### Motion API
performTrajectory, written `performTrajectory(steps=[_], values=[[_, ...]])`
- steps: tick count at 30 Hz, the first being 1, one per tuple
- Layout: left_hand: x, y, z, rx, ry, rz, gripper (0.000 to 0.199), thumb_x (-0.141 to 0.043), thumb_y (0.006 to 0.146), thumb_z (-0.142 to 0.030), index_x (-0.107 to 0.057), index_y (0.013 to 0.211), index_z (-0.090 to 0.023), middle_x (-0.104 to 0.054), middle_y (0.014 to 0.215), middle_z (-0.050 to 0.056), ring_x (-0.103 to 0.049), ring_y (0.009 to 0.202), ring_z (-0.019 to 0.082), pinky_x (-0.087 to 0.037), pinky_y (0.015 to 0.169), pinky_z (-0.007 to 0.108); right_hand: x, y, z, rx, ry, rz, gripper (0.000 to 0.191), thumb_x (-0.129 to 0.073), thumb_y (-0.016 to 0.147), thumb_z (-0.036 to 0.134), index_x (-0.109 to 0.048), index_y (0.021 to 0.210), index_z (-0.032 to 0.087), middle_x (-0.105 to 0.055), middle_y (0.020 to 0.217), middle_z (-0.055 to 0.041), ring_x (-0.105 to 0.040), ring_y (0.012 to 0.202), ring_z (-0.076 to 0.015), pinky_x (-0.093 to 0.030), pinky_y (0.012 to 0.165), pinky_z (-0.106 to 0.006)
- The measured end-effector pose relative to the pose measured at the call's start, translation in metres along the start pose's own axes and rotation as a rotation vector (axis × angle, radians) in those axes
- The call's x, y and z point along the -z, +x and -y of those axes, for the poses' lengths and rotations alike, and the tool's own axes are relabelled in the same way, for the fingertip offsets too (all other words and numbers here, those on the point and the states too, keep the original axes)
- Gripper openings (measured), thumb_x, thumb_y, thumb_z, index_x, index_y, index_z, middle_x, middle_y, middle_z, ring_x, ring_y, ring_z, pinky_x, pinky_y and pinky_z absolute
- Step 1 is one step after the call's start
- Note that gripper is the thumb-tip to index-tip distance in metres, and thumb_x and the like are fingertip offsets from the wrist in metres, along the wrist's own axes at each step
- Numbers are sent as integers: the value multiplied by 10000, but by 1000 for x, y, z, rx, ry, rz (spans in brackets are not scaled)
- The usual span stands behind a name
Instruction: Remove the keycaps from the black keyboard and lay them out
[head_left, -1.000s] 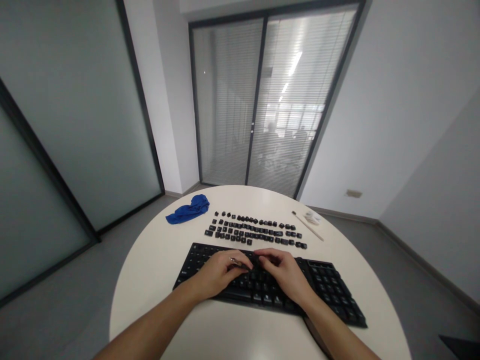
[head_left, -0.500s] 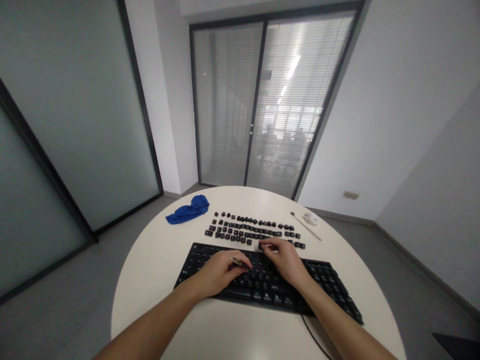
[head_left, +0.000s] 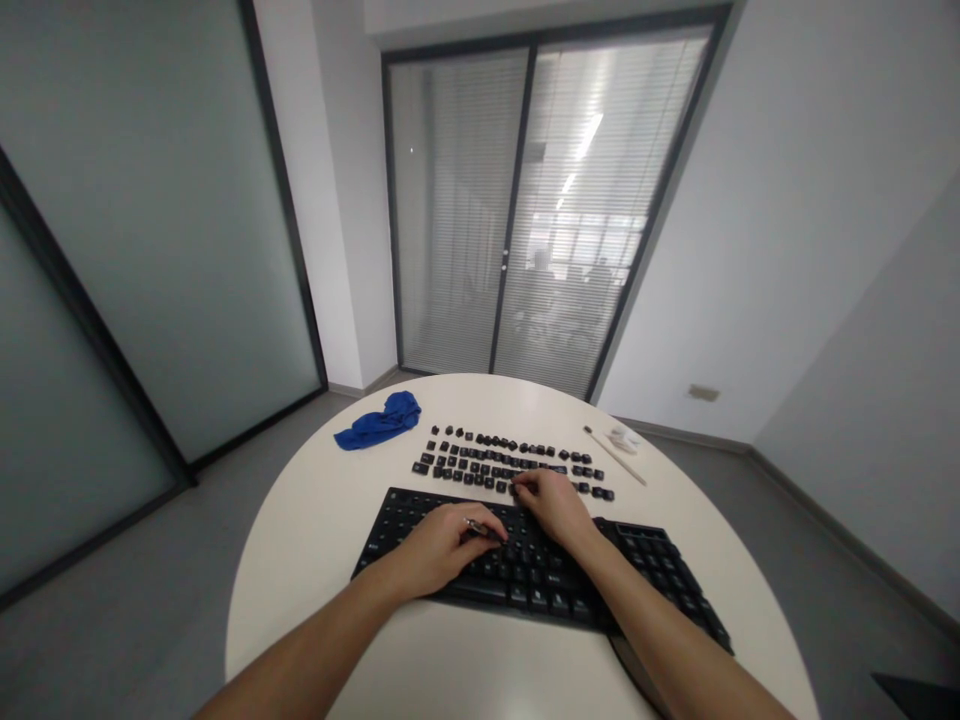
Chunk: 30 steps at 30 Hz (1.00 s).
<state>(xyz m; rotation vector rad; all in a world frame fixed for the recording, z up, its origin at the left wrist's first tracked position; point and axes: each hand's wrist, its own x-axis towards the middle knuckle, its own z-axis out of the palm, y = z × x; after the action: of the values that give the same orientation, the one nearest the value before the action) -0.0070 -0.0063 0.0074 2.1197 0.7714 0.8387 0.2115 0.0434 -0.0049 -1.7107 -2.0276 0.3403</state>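
My left hand (head_left: 439,543) pinches a slim tool (head_left: 477,526); my right hand (head_left: 556,505) curls, its grip unclear, and brushing low could scatter near keycaps (head_left: 478,481).

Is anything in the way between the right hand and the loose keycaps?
Nothing visible: the right hand's fingertips are at the near row of loose keycaps. The thin stick lies off to the right.

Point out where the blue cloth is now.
In the head view, the blue cloth lies on the far left of the round table, left of the loose black keycaps.
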Motion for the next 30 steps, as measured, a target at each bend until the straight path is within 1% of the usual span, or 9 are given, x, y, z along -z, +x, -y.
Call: performTrajectory(steps=[13, 16, 18, 20, 22, 23, 25, 27, 30], values=[[-3, 1, 2, 31, 5, -13, 179, -596, 890, -127, -726, 975, -215, -731, 995, 18, -657, 945, 178, -472, 858, 265, -2, -6, 3, 32, -68, -43, 258, -542, 899, 214, -754, 1045, 190, -744, 1072, -90, -673, 1024, -263, -476, 900, -330], [-3, 2, 0, 49, 18, -33, 169, -592, 897, -147, -728, 973, -213, -737, 1002, 21, -660, 948, 183, -470, 874, 270, 1, -5, 2, 35, -55, -49, 258, -537, 905, 217, -747, 1050, 180, -738, 1080, -99, -663, 1038, -258, -470, 917, -335], [-2, 2, -2, 70, 33, -51, 166, -583, 907, -168, -728, 977, -209, -743, 997, 25, -664, 926, 185, -471, 874, 276, 7, -7, 2, 39, -44, -44, 252, -539, 907, 234, -743, 1046, 181, -741, 1056, -92, -673, 992, -243, -481, 896, -326], [-2, 3, -4, 82, 47, -68, 168, -575, 917, -191, -729, 981, -205, -748, 977, 28, -669, 885, 185, -476, 852, 279, 18, -12, 3, 73, 7, 0, 244, -548, 908, 274, -738, 1036, 192, -745, 1012, -74, -685, 896, -217, -501, 844, -311], [-1, 3, -6, 80, 46, -79, 172, -571, 923, -214, -731, 986, -201, -750, 961, 32, -672, 874, 187, -477, 842, 281, 32, -22, 5, 162, 110, 101, 253, -565, 906, 337, -725, 1051, 205, -738, 1013, -62, -679, 859, -200, -511, 825, -308], [-1, 3, -6, 81, 41, -81, 175, -570, 925, -223, -731, 990, -198, -751, 956, 34, -675, 872, 188, -479, 836, 281, 39, -29, 5, 218, 148, 156, 271, -584, 897, 371, -716, 1077, 216, -727, 1042, -60, -671, 904, -205, -510, 850, -317], [-2, 4, -7, 96, 29, -78, 184, -566, 927, -236, -728, 999, -190, -755, 946, 40, -680, 860, 191, -483, 816, 280, 52, -43, 3, 331, 179, 298, 370, -655, 848, 440, -688, 1161, 244, -673, 1186, -67, -617, 1091, -230, -454, 997, -361], [-3, 4, -7, 124, 28, -72, 189, -563, 927, -251, -724, 996, -179, -757, 919, 42, -681, 814, 191, -488, 770, 276, 60, -55, -1, 358, 175, 423, 560, -736, 757, 517, -648, 1250, 267, -530, 1398, -90, -504, 1265, -279, -366, 1103, -423], [-5, 5, -7, 140, 50, -80, 186, -561, 929, -265, -723, 939, -173, -753, 867, 35, -672, 767, 190, -477, 735, 273, 59, -68, -8, 380, 144, 481, 781, -801, 664, 545, -561, 1359, 282, -352, 1535, -111, -334, 1394, -336, -259, 1160, -503]])
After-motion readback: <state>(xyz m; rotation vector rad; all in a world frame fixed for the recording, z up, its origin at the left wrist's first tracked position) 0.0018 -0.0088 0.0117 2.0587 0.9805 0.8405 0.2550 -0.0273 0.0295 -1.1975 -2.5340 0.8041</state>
